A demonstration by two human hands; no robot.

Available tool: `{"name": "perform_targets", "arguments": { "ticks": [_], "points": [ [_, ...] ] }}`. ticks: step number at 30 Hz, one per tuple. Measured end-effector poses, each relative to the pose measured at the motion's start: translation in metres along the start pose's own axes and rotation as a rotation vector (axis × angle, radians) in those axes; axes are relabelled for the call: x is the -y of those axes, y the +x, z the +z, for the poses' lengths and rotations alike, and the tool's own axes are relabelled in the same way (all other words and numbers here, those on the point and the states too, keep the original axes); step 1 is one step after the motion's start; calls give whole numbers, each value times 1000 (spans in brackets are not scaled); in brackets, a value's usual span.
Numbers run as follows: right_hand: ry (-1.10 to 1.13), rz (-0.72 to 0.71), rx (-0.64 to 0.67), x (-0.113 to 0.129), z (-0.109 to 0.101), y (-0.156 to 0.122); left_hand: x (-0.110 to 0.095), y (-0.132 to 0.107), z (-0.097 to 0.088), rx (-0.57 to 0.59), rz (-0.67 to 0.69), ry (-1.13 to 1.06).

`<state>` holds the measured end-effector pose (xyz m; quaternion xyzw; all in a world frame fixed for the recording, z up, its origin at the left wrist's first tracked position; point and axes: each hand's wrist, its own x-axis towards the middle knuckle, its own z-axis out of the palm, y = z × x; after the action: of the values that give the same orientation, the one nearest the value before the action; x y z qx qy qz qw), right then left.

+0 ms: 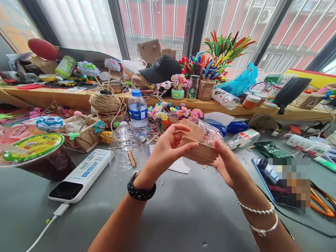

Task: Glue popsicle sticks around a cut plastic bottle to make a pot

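Note:
Both of my hands hold a small piece made of wooden craft sticks [198, 151] above the grey table. Its sticks lie side by side in a front panel, with a second wooden panel standing behind. My left hand [168, 145] pinches the left side between thumb and fingers. On the other side, my right hand [227, 162] grips the right end, its fingers partly hidden beneath. Clear plastic [212, 132], like part of a bottle, shows just behind the wood; whether it is attached I cannot tell. A white paper piece [180, 166] lies below on the table.
A cut clear bottle [127, 147] with a craft stick stands left of my hands, near a water bottle [138, 110]. Further left are a power bank [81, 176] and a drink cup [39, 157]. A phone [278, 182] and orange-handled scissors [321, 203] lie right.

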<state>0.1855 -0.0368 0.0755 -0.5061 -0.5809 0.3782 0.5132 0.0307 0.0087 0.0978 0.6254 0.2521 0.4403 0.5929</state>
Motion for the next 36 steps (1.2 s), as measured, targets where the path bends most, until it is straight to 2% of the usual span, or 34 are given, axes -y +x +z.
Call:
{"name": "perform_targets", "arguments": {
  "ticks": [3, 5, 10, 13, 19, 23, 27, 31, 36],
  "points": [
    [238, 112, 4, 2, 2, 2, 0, 0, 0, 55, -90, 48],
    [259, 90, -27, 1, 2, 3, 0, 0, 0, 88, -130, 84],
    [67, -76, -107, -3, 3, 2, 0, 0, 1, 107, -164, 20],
    [-43, -93, -152, -1, 5, -3, 2, 2, 0, 103, -200, -81],
    [-100, -142, -186, 3, 7, -8, 5, 4, -2, 77, -237, -192],
    [-249, -179, -247, 1, 5, -9, 7, 5, -4, 85, -246, -302],
    [-364, -210, -282, 1, 6, -11, 6, 5, -6, 80, -242, -317],
    [-331, -202, -285, 0, 8, -10, 5, 4, -8, 109, -229, -344],
    [-143, -165, -233, -3, 7, -7, 2, 3, -8, 174, -219, -427]
  ]
}}
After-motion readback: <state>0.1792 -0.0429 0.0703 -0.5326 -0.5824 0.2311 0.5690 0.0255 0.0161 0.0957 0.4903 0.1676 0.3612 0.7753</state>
